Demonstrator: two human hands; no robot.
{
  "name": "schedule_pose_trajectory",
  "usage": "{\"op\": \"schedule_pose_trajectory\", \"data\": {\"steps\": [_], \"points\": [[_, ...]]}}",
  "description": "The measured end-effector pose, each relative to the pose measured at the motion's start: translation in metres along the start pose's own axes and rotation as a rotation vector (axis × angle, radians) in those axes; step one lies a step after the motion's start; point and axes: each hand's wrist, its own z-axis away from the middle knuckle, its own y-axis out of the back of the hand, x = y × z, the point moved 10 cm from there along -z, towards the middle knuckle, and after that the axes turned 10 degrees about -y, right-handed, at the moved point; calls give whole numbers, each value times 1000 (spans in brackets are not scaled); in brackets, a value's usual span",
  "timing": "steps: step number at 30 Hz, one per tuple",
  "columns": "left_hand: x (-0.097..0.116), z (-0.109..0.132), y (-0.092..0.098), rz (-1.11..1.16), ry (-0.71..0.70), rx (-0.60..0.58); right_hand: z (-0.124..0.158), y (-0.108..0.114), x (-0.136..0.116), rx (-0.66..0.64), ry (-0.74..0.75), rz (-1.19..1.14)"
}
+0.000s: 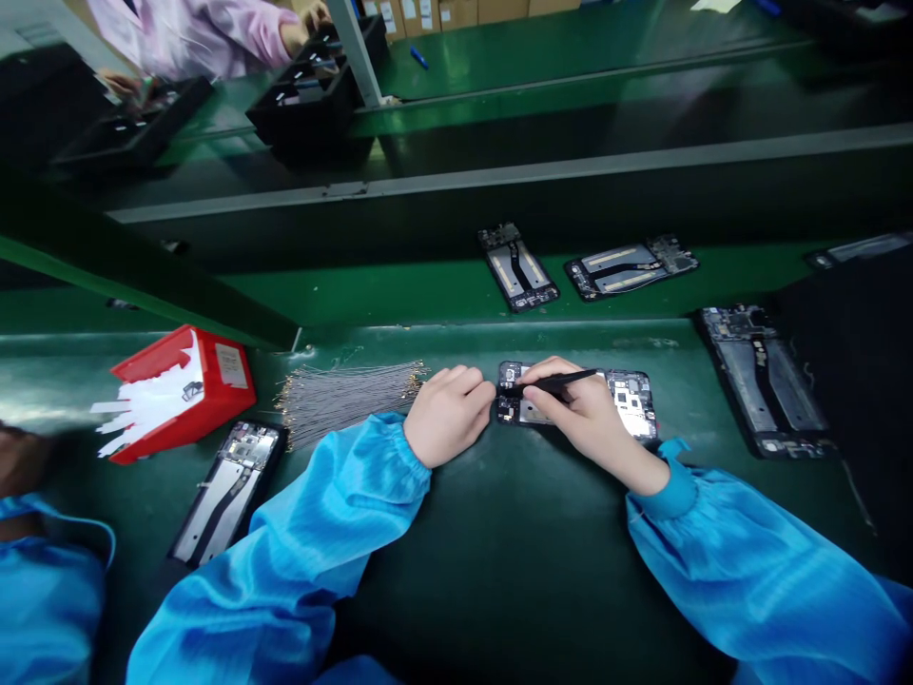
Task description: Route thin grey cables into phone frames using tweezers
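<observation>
An opened phone [628,404] lies crosswise on the green bench in front of me, its circuit boards showing. My right hand [581,419] pinches black tweezers [563,379], their tips down at the phone's left end. Beside that same end, my left hand [449,414] is closed, its fingers curled under; anything inside them is hidden. A bundle of thin grey cables [346,400] with gold-coloured ends lies just left of my left hand. Another opened phone [232,490] rests by my left forearm.
A red bin [232,371] with white strips stands at left. Opened phones [520,271] lie on the rear ledge, and one [763,381] sits at right by a dark object. A green post [143,276] slants at left. Co-workers' sleeves [192,38] show at far back and left edge.
</observation>
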Motion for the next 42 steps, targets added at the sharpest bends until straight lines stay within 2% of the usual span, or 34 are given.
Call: {"op": "schedule_pose_trajectory", "data": {"steps": [18,27,32,33,35,37,39,40,42], "points": [[3,0,2,-10,-31,7,0,-1,0,-12,-1,14],[1,-3,-1,81,-5,-59,13,-16,-32,-89,271,173],[-15,2,-4,139,94,-143,19,-23,-36,-85,310,219],[-19,5,-5,141,109,-165,21,-18,-33,-67,305,192],[-19,7,-6,164,83,-208,27,9,-24,54,278,135],[-7,7,-6,198,-29,-241,38,55,-8,309,209,166],[13,6,-4,199,-176,-247,53,97,12,566,69,341],[22,4,-3,178,-236,-242,59,110,19,611,33,369],[38,0,-1,122,-314,-228,65,118,28,592,-2,402]]}}
